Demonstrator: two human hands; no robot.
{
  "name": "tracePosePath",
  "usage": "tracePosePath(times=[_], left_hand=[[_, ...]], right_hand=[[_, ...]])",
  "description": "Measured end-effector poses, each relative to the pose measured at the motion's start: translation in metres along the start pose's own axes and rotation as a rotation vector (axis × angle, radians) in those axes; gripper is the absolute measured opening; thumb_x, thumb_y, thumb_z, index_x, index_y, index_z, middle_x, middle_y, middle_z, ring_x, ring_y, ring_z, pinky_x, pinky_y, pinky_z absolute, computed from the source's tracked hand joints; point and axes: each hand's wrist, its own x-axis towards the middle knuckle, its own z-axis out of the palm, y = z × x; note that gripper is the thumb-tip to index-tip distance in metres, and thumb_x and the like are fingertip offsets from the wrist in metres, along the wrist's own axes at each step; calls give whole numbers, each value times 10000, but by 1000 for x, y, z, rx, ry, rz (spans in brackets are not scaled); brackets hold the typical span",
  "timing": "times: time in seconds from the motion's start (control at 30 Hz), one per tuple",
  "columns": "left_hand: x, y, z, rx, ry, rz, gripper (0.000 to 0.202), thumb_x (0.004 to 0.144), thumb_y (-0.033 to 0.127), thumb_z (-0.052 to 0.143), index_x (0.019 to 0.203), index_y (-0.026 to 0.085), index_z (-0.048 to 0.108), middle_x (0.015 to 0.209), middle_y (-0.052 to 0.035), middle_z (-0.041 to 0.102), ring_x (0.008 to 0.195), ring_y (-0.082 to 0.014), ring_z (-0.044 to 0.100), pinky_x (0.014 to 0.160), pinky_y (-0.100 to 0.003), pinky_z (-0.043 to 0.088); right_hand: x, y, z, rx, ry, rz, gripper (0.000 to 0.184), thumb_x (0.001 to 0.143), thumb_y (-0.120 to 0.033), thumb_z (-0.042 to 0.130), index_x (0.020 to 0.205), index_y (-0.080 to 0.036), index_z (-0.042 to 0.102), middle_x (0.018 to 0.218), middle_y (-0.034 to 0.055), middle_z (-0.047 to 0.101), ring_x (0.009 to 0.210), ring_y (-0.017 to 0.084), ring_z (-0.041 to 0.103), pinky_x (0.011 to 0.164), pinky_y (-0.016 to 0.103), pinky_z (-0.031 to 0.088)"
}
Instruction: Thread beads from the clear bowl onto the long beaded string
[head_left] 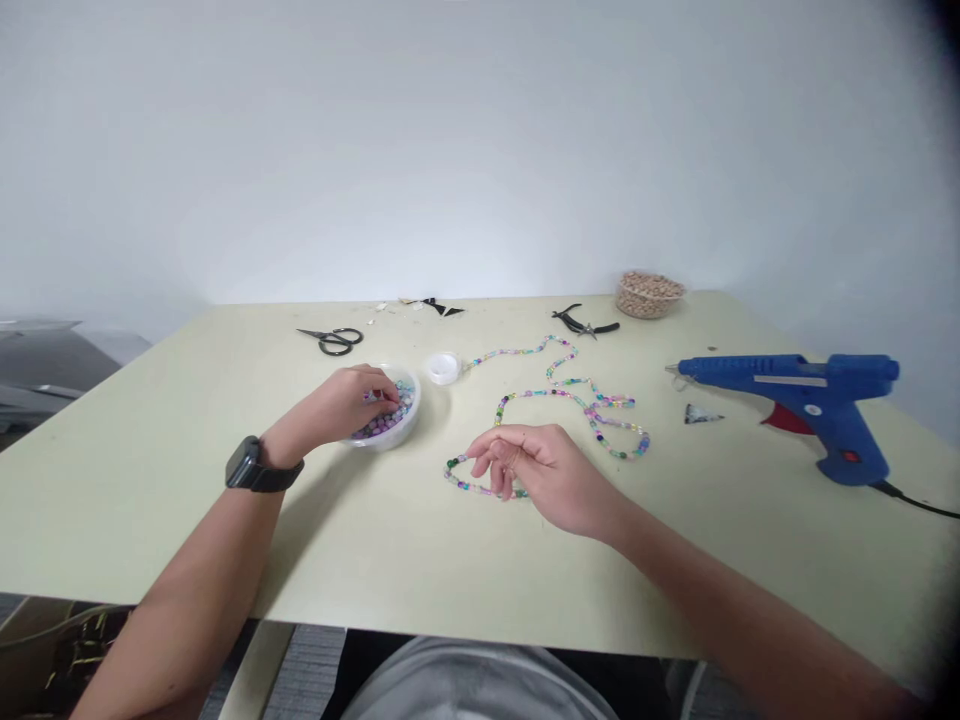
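Note:
My left hand (356,402) reaches into a white plastic bowl (407,425), its fingers pinched together among purple and blue beads (405,395). Whatever sits between those fingertips is hidden. To the right, my right hand (544,472) is closed just above the table, thumb and finger pressed on a thin, barely visible thread (516,460). Beneath and beyond it, a long strand of multicoloured beads (551,393) winds across the tabletop. At its far end the strand reaches a small white spool (444,368).
Black-handled scissors (337,340) lie at the back left. Black pliers (585,325) and a clear tub of tan pellets (650,295) are at the back right. A blue glue gun (810,390) with a cord lies at right, near a small dark-patterned piece (701,414). Scraps (435,306) line the wall.

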Motion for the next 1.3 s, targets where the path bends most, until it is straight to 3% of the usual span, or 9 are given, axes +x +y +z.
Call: tracePosePath(times=[0.1,0.17,0.27,0.37,0.5,0.6,0.83,1.3], left_hand=[[-2,5,-2,-70,59,-45,221,922,354,583,938,204,745,977,-57,743,857,-192,660,771,-295,482],[-3,13,-3,-177,130,-75,217,926,379,611,945,204,738,977,-48,754,863,-186,668,767,-284,483],[-6,32,1,-490,218,-66,218,901,390,694,955,183,731,948,-59,758,857,-174,679,768,-266,507],[-8,54,9,-894,198,-10,190,886,328,743,964,159,708,906,-66,753,828,-149,690,768,-246,542],[-9,78,23,-1135,95,64,106,896,241,743,950,160,703,877,-46,742,791,-97,669,758,-195,545],[-10,88,31,-1225,30,85,76,907,212,731,962,163,712,880,-38,731,805,-83,665,755,-171,537],[-11,93,44,-1326,-46,72,76,901,199,738,970,169,732,842,-24,714,788,-77,663,740,-164,531],[-11,96,46,-1283,-15,135,91,859,154,771,943,161,736,870,-40,741,759,-94,677,707,-189,548]], right_hand=[[0,1,-1,-35,6,-4,366,1047,-351,428,1014,-151,733,742,13,619,576,103,459,581,255,395],[-1,0,-3,-65,15,8,388,1052,-391,427,982,-164,733,629,-33,471,544,99,367,547,254,320],[-3,-3,-4,-59,24,41,399,1049,-441,433,898,-178,694,605,-53,329,548,104,304,534,259,259],[-5,-6,-4,-60,42,38,384,1056,-406,416,800,-184,597,652,-41,383,582,104,333,554,263,268],[-7,-8,-3,-106,56,-36,384,1059,-314,397,696,-193,369,653,-47,311,599,104,282,554,275,242],[-8,-10,-2,-128,14,-75,390,1062,-295,382,694,-203,287,632,-55,262,590,104,253,552,286,230],[-9,-10,1,-168,-81,-104,385,1061,-263,368,686,-195,313,619,-61,282,580,95,270,552,290,226],[-9,-13,2,-168,-129,-71,408,1061,-279,374,671,-195,290,619,-62,261,574,91,257,536,278,222]])
